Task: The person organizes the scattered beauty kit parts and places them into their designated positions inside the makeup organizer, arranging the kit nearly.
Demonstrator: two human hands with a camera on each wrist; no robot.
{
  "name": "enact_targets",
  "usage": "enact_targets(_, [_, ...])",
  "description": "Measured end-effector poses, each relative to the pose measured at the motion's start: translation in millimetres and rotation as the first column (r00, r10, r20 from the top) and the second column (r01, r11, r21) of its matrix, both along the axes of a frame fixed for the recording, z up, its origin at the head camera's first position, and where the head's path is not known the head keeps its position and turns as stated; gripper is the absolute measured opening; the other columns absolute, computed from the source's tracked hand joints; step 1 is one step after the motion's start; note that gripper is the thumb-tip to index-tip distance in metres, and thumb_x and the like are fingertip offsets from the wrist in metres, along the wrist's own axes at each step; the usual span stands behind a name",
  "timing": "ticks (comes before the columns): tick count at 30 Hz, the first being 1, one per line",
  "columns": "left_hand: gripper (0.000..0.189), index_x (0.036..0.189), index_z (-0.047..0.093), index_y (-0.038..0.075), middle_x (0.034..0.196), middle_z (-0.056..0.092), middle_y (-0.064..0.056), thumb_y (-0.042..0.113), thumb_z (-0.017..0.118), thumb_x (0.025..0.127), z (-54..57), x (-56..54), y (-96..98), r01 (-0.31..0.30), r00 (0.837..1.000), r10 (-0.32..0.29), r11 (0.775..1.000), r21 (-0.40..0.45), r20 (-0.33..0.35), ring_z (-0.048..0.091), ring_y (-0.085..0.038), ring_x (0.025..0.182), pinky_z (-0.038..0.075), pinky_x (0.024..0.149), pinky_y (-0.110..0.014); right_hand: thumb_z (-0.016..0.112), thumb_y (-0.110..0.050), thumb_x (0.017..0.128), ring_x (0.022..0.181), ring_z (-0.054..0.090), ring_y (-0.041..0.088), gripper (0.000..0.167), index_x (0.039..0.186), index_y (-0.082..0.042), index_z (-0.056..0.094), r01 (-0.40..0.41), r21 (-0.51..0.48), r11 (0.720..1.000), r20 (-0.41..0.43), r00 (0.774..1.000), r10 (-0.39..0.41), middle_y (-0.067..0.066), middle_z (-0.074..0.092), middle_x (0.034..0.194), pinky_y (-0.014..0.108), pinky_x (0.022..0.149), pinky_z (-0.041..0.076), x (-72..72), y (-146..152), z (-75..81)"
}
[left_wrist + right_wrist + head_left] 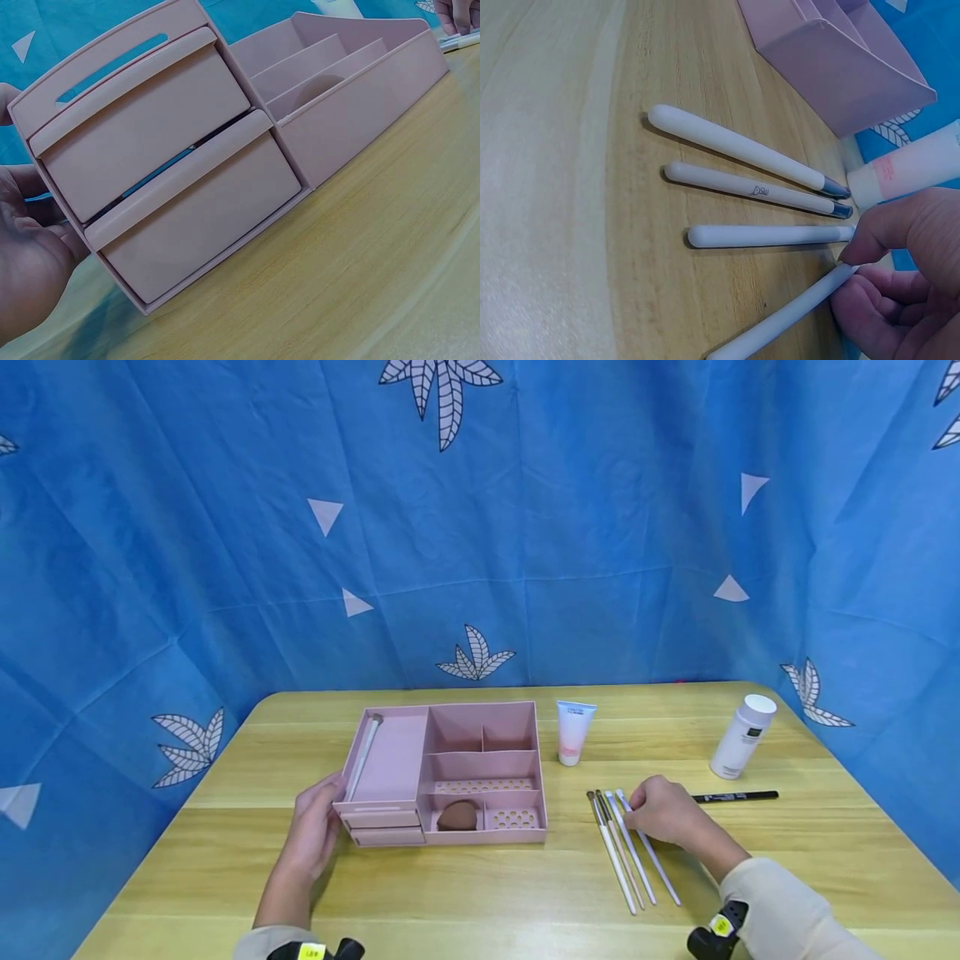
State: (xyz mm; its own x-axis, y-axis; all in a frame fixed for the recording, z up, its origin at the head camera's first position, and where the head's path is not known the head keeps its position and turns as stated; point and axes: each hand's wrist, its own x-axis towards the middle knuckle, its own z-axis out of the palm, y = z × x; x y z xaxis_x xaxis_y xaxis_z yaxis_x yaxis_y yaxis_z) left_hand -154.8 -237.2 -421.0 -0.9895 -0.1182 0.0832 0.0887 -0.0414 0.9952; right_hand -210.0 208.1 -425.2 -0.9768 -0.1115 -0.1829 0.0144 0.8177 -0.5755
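Pink box [486, 837] left of centre in the head frame, standing on the wooden tabletop [480, 893]. Left hand [313, 827] at its left side, fingers against the wall; fingertips partly hidden, so cannot tell how far they bend. Left wrist frame: upper drawer [150, 135] and lower drawer [210, 206], one above the other in the box's front.

Box's left part has a flat top carrying a loose brush [364, 756], slanted along the left edge. Right part divided into compartments; brown sponge [458, 816] sits in the front-left one, just beside a compartment with a perforated floor.

Right hand [667, 812] at lower right of the head frame. Thumb and fingers pinch a white brush [780, 314] near its upper end; cannot tell whether it is clear of the wood. It is the rightmost of a row of four, handles pointing toward the bottom of the frame. Others, left to right: thick brush [735, 146], lettered brush [739, 184], plain brush [761, 235].

Squeeze tube [574, 731] upright, near the box's right side. White bottle [737, 745] farther right. Black pen [738, 796] below it, near the right hand. Blue cloth [570, 527] fills the upper frame.
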Motion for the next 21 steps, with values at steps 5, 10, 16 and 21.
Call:
enact_targets(5, [0.047,0.135,0.035,-0.015,0.099,0.066,0.014,0.017,0.036,0.1,-0.3,0.1,0.3,-0.006,1.0,0.006,1.0,0.008,0.009,0.061,-0.004,0.098,0.05,0.089,-0.019,0.07,-0.01,0.076,0.061,0.05,0.017,0.011,0.08,-0.004,0.062,-0.001,-0.005,1.0,0.006,1.0,0.001,0.005,0.057,0.072,0.026,0.051,0.041,0.9,0.9,1.7])
enact_targets(10, [0.048,0.135,0.035,-0.015,0.099,0.064,0.014,0.018,0.036,0.1,0.1,-0.2,0.4,-0.008,1.0,0.007,1.0,0.006,0.019,0.06,-0.003,0.1,0.049,0.09,-0.018,0.069,-0.009,0.075,0.063,0.05,0.017,0.012,0.081,-0.003,0.062,0.002,-0.03,1.0,0.0,1.0,-0.002,0.005,0.058,0.074,0.026,0.052,0.042,0.9,-0.4,6.5])
enact_targets(16, [0.048,0.134,0.035,-0.016,0.096,0.066,0.014,0.016,0.035,0.1,-0.1,-0.3,0.6,-0.017,1.0,0.017,1.0,0.01,0.025,0.061,-0.003,0.097,0.05,0.088,-0.018,0.067,-0.01,0.077,0.069,0.053,0.018,0.014,0.086,0.0,0.062,-0.023,-0.058,0.998,-0.028,0.999,0.022,0.007,0.06,0.079,0.027,0.056,0.045,0.9,-3.1,14.5])
enact_targets(21, [0.047,0.134,0.036,-0.016,0.095,0.067,0.012,0.015,0.036,0.099,-1.5,-0.8,0.9,-0.014,1.0,0.014,1.0,0.012,0.004,0.062,-0.005,0.095,0.051,0.087,-0.019,0.065,-0.009,0.078,0.067,0.054,0.016,0.012,0.086,0.0,0.063,-0.038,-0.09,0.995,-0.039,0.999,0.034,0.006,0.06,0.078,0.027,0.055,0.046,2.5,-6.7,19.9])
